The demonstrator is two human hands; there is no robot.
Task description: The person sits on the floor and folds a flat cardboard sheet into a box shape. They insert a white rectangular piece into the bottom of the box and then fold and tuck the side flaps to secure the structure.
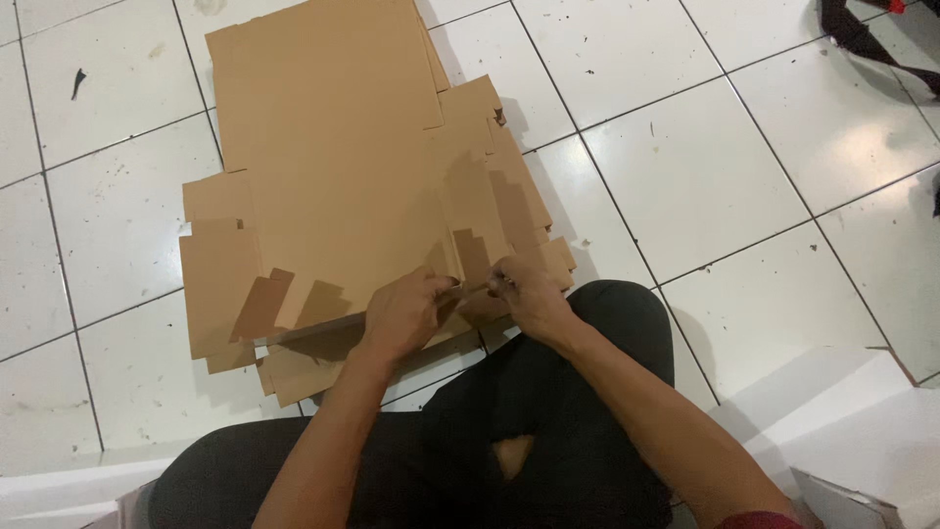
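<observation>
A stack of flat brown die-cut cardboard box blanks (343,167) lies on the white tiled floor in front of my knees. My left hand (406,313) grips the near edge of the top blank, lifting it slightly off the pile. My right hand (529,294) pinches a small flap at the same near edge, just right of my left hand. The two hands almost touch. My legs in black trousers sit below them.
White floor tiles (705,167) with dark grout surround the stack. A white folded box or sheet (842,421) lies at the lower right, another white edge (59,485) at lower left. Dark fabric (862,29) lies at the top right corner.
</observation>
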